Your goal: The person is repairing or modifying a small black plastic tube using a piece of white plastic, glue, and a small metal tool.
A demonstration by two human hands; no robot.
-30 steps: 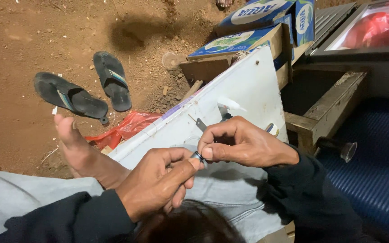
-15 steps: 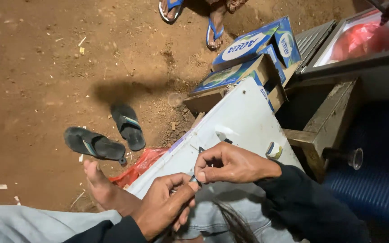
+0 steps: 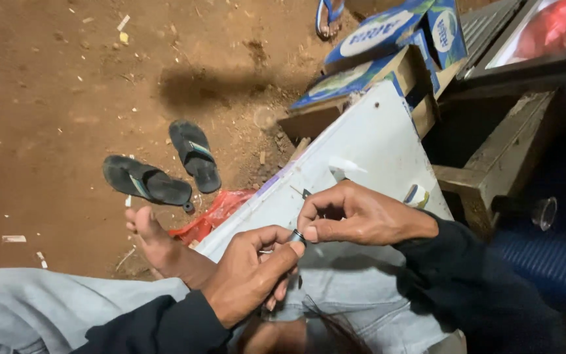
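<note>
My left hand (image 3: 247,275) and my right hand (image 3: 355,215) meet over my lap. Both pinch a small dark ring-shaped part (image 3: 296,236) between thumb and fingertips. The right hand's fingers curl over it from above, and a thin metal tool tip (image 3: 305,194) pokes out just past them. Beneath the hands lies a white board (image 3: 368,144), resting across my grey-trousered legs. My bare foot (image 3: 158,246) sticks out to the left of the hands. What the part is exactly stays too small to tell.
Two black flip-flops (image 3: 165,170) lie on the red dirt ground at left. A red plastic bag (image 3: 214,213) sits by the board's edge. Blue-and-white cardboard boxes (image 3: 388,46) and a wooden crate (image 3: 492,157) stand behind. Another person's sandalled foot (image 3: 329,16) shows at top.
The view has tilted up and shifted, showing more ground and a bystander's feet. My hands stay pinched together on the small part, with the right fingers shifted slightly.
</note>
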